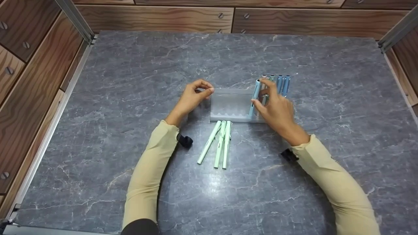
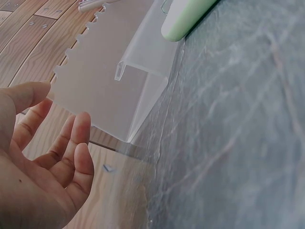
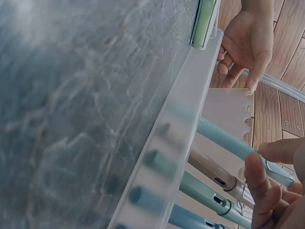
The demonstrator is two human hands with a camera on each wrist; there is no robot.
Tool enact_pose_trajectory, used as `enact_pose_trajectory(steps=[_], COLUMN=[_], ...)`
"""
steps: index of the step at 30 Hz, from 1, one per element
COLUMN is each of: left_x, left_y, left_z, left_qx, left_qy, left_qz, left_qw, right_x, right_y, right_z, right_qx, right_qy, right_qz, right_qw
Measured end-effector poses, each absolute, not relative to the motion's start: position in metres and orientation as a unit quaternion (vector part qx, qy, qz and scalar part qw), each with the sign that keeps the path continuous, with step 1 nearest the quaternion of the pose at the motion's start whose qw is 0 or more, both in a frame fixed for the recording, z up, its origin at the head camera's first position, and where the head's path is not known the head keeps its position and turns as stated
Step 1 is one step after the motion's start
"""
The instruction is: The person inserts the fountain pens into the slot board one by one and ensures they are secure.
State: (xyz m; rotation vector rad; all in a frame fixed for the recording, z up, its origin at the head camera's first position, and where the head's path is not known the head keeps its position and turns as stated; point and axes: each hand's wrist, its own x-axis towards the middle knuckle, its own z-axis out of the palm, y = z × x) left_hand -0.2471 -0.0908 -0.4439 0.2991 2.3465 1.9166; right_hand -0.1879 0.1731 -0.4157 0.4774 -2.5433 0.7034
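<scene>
A translucent pen rack (image 1: pixel 230 104) stands on the grey marble table (image 1: pixel 130 81). My right hand (image 1: pixel 258 92) pinches a light blue pen (image 1: pixel 255 99) that leans in the rack, left of several blue and teal pens (image 1: pixel 281 83) standing at its right end. In the right wrist view, thumb and forefinger (image 3: pixel 252 176) close on that pen (image 3: pixel 224 139) above the rack (image 3: pixel 190 119). My left hand (image 1: pixel 206 89) hovers at the rack's left end, fingers loosely curled and holding nothing. In the left wrist view it (image 2: pixel 62 107) sits beside the rack (image 2: pixel 109 71). Three pale green pens (image 1: pixel 219 143) lie in front.
Wood-grain panels (image 1: pixel 156 18) with screws wall the table at the back and both sides. Metal posts (image 1: pixel 76 19) rise at the back corners. A pale metal rail (image 1: pixel 49 130) runs along the left edge. Black camera straps (image 1: pixel 185 141) sit at both wrists.
</scene>
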Motion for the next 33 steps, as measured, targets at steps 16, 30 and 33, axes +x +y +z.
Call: enact_pose_trajectory(steps=[16, 30, 33], left_x=[-0.246, -0.246, -0.246], left_y=[-0.091, -0.091, -0.091], left_z=[-0.444, -0.444, -0.444], left_qx=[0.098, 0.096, 0.095], left_qy=[0.776, 0.766, 0.764], left_qz=[0.622, 0.633, 0.636], left_qw=[0.045, 0.051, 0.054], right_x=[-0.195, -0.201, -0.202], right_y=[0.172, 0.173, 0.173], right_z=[-0.410, -0.408, -0.408], right_qx=[0.143, 0.119, 0.120], right_qy=[-0.938, -0.953, -0.954], right_qz=[0.244, 0.217, 0.212], right_qw=[0.200, 0.173, 0.175])
